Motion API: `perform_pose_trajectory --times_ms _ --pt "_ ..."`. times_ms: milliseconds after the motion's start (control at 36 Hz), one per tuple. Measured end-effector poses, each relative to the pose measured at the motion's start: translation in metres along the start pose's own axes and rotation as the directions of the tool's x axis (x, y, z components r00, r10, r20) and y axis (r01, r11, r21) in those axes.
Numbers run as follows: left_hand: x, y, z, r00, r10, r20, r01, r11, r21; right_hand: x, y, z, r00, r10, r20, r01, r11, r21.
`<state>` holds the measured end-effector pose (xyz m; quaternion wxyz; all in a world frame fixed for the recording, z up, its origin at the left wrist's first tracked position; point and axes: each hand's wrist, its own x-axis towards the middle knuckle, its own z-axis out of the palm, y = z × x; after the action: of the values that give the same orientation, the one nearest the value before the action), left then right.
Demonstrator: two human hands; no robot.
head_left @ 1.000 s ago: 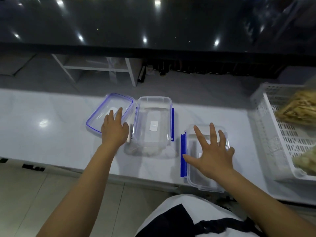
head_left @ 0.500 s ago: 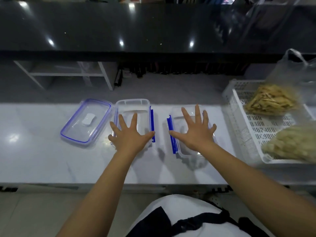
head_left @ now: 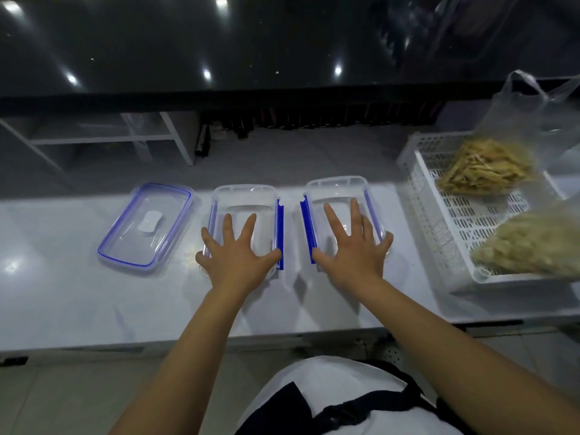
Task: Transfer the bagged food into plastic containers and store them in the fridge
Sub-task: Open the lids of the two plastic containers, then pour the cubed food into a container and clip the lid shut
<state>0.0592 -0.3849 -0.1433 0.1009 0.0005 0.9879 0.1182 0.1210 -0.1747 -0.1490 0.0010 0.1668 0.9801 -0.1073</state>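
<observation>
The left hand (head_left: 236, 258) covers the near end of the left container (head_left: 244, 196), and the right hand (head_left: 354, 250) covers the near end of the right container (head_left: 337, 186), so whether the palms press on the rims cannot be told. The white basket (head_left: 420, 196) and the pale bagged food (head_left: 533, 246) in it are cut off by the right edge, as is the clear bag (head_left: 533, 108) above the yellow strips (head_left: 485, 167). Both forearms run out of the bottom edge, and the dark row of objects (head_left: 314, 120) under the black counter is too dim to name.
</observation>
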Motion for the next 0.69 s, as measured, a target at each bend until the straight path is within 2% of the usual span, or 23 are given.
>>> perform_pose_trajectory --times_ms 361,556,694 --pt "-0.003 0.005 0.002 1.0 0.0 0.009 0.0 1.0 -0.017 0.004 0.0 0.006 0.999 0.04 -0.019 -0.04 0.999 -0.034" --pt "-0.006 0.006 -0.005 1.0 -0.001 0.024 0.002 1.0 -0.009 0.0 -0.001 -0.01 0.998 0.036 0.047 -0.037 0.999 0.016" --pt "-0.021 0.036 -0.02 0.99 0.084 -0.115 -0.101 0.984 -0.149 -0.026 0.01 -0.054 1.0 -0.03 -0.001 0.03 0.985 0.169"
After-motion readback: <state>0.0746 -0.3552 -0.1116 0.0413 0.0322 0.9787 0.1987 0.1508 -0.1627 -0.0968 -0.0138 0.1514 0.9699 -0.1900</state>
